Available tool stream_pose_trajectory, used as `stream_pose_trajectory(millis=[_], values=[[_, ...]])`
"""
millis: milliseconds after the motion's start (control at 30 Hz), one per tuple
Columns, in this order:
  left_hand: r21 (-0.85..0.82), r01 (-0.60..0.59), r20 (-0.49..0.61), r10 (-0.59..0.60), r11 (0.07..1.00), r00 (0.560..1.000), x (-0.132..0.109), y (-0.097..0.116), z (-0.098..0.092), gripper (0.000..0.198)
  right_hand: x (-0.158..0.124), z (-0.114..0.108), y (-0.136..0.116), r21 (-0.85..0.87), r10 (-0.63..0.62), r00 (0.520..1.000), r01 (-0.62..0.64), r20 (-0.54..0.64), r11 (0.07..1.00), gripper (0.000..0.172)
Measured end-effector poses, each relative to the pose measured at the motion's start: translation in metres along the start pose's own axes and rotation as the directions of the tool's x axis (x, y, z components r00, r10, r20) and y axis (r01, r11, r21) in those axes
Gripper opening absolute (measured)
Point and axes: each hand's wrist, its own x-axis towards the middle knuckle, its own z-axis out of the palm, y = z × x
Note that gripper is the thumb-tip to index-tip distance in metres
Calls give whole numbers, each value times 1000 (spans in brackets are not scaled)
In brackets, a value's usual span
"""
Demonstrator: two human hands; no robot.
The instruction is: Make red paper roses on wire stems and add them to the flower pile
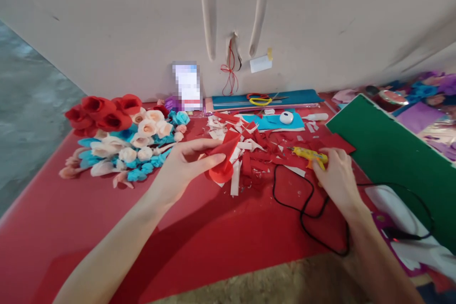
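Between the thumb and fingers of my left hand (190, 161) is a red paper flower (225, 159), a rolled cone shape held above the table. My right hand (337, 171) is closed around a yellow glue gun (308, 154), whose nozzle points left, over the tabletop. From the gun a black cord (302, 209) loops across the red table. Red and white paper scraps (249, 161) lie scattered beneath and between both hands.
Finished paper flowers in red, white and blue (131, 137) lie at the left. Scissors (260, 99) rest on a blue sheet at the back, beside a phone (187, 86). A green board (388, 161) and a white power strip (399, 218) occupy the right.
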Motion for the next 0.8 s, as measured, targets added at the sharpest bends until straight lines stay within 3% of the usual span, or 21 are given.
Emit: stream_pose_trajectory(millis=[167, 400, 533, 633, 800], values=[[53, -16, -13, 16, 998, 1000, -2, -8, 0, 24, 2, 19, 48, -63, 187, 970, -179, 157, 982, 19], [135, -35, -34, 40, 990, 999, -3, -10, -2, 25, 4, 28, 62, 142, 356, 909, -390, 219, 910, 27], [153, -21, -45, 28, 988, 999, -4, -13, -3, 25, 0, 16, 55, 379, 362, 879, -464, 310, 801, 29], [186, -52, -51, 63, 981, 997, -3, -15, -3, 27, -4, 4, 40, 528, 303, 890, -448, 341, 722, 37], [285, -224, 29, 225, 932, 974, -3, -7, 2, 20, -16, -19, 8, 601, 312, 936, -345, 164, 721, 38]])
